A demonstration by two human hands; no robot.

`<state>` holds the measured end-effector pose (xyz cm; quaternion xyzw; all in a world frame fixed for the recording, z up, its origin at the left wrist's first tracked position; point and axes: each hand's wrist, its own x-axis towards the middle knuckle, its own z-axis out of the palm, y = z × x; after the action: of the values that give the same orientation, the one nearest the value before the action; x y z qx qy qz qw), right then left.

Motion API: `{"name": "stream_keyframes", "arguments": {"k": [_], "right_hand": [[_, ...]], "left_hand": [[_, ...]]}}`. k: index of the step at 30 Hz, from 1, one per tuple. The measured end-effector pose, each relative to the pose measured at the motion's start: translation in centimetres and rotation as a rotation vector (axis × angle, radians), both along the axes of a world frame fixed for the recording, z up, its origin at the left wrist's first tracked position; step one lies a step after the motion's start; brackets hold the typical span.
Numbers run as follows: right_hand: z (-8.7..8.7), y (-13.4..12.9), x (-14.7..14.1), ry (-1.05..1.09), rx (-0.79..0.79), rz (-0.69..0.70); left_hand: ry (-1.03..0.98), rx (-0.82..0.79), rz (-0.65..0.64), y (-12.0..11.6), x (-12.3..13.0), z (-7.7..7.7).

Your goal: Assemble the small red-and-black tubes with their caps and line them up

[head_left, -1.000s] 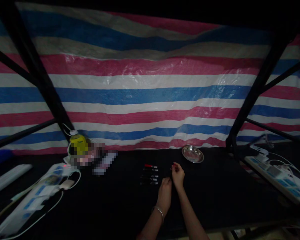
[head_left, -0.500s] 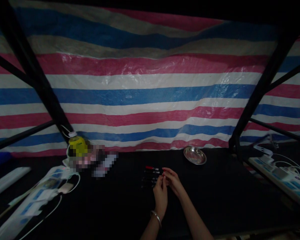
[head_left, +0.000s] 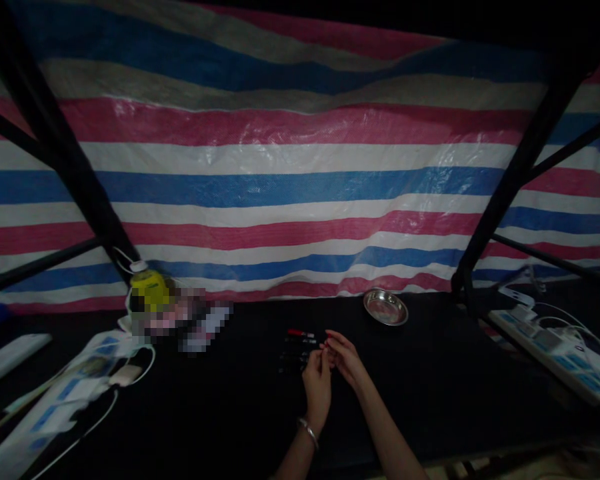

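Observation:
Several markers lie in a stack of rows on the black table (head_left: pixel 220 407); the farthest is a red marker (head_left: pixel 299 333), and the black markers (head_left: pixel 295 353) are nearer me. Just right of them, my left hand (head_left: pixel 317 383), with a silver bangle at its wrist, has its fingers pinched together. My right hand (head_left: pixel 346 357) meets it at the fingertips, its fingers bent and closed. Between the fingertips a small reddish thing shows, too small to name. A round metal dish (head_left: pixel 386 307) stands behind and to the right of my hands.
On the left are a yellow bottle (head_left: pixel 151 287), blurred items beside it, a white power strip (head_left: pixel 55 407) and loose cables. Another power strip (head_left: pixel 555 353) lies at the right. A striped sheet (head_left: pixel 300 187) hangs behind, between dark metal posts.
The whole view has shifted slightly, with things a little farther left. My hands remain together at the fingertips, and my right fingers have lifted slightly away from the markers.

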<state>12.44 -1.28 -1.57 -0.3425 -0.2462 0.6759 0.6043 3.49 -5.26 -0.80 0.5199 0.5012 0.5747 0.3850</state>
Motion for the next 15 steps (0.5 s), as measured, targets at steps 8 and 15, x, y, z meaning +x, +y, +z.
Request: {"name": "stream_keyframes", "arguments": {"k": [8,15], "right_hand": [[0.22,-0.09,0.12,-0.012,0.029,0.035],[0.16,-0.13,0.24,-0.01,0.031,0.043]], "left_hand": [[-0.002,-0.004,-0.016,0.06,-0.09,0.04],[-0.022,-0.02,-0.03,0.18,-0.06,-0.2]]}}
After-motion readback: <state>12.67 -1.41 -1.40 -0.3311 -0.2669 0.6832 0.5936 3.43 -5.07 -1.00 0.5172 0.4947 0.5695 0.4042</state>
